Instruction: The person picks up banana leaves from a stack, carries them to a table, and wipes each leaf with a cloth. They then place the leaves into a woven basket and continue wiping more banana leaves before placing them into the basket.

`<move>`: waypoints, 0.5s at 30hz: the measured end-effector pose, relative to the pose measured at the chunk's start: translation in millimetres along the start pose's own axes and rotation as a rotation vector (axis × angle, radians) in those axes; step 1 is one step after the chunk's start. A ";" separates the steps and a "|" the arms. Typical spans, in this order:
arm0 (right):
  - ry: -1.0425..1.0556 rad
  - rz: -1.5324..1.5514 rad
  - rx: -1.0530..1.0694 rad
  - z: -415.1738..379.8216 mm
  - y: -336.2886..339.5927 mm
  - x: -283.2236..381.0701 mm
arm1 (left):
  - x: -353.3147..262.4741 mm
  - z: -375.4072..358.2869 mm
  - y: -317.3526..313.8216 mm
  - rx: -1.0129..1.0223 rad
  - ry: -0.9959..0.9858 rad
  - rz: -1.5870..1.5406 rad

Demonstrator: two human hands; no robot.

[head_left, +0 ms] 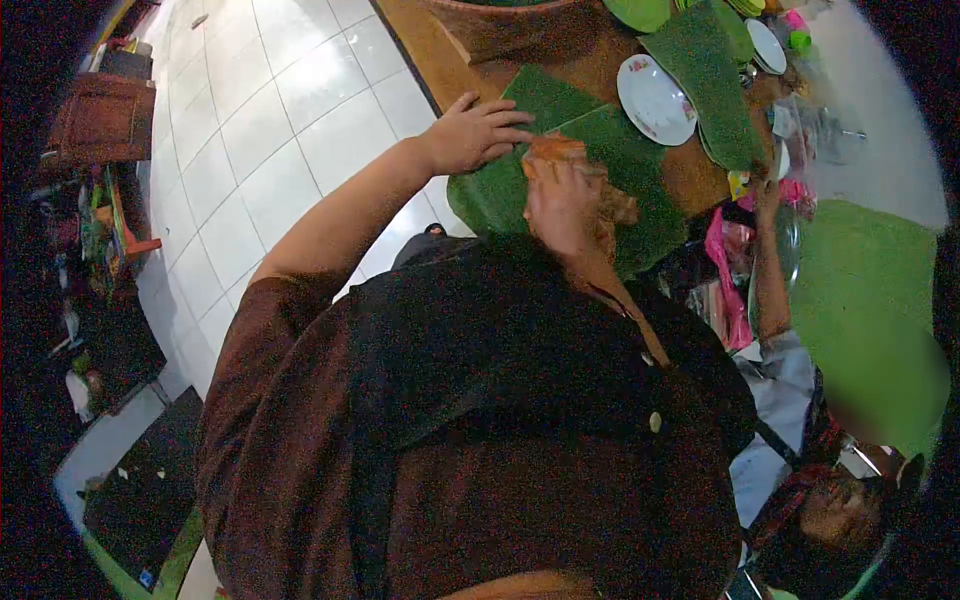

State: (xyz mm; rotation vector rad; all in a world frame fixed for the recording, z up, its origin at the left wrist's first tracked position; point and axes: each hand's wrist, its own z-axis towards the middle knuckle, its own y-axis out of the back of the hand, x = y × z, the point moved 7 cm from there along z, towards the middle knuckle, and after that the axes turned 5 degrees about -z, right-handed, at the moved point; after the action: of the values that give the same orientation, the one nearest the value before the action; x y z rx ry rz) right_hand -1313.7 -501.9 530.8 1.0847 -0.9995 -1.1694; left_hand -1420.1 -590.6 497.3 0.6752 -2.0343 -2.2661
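Banana leaf pieces [640, 160] lie overlapping on the wooden table in front of me. My left hand [475, 132] rests at the left edge of the leaf, fingers stretched out and spread, holding nothing. Over the middle of the leaf, my right hand [562, 205] is closed on a crumpled orange-brown cloth [618, 208], pressing it against the green surface. Part of the cloth sticks out beyond the fingers, and motion smears the hand slightly.
A white floral plate [657, 100] sits beside more banana leaf [708, 85]. A large brown bowl [505, 25] stands at the table's far side. To the right, another person's arm [770, 265] reaches to the table near a pink plastic bag [728, 275].
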 end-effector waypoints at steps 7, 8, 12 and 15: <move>0.300 0.189 0.067 -3.2 7.9 10.6 | -3.0 8.1 13.1 -0.031 0.019 0.078; 0.295 0.183 0.067 -3.6 6.5 6.6 | -1.5 8.0 14.1 -0.011 0.032 0.071; 0.046 0.268 -0.077 6.0 12.8 -11.4 | 6.4 10.4 11.8 -0.065 -0.027 0.047; -0.301 0.177 -0.048 9.2 -3.3 -26.3 | 2.2 13.4 18.8 -0.069 -0.084 0.044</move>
State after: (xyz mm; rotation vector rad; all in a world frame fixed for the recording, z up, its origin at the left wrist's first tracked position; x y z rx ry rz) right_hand -1326.7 -477.1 528.4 0.7775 -1.2669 -1.2257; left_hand -1431.5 -581.5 515.3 0.5334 -1.9745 -2.3656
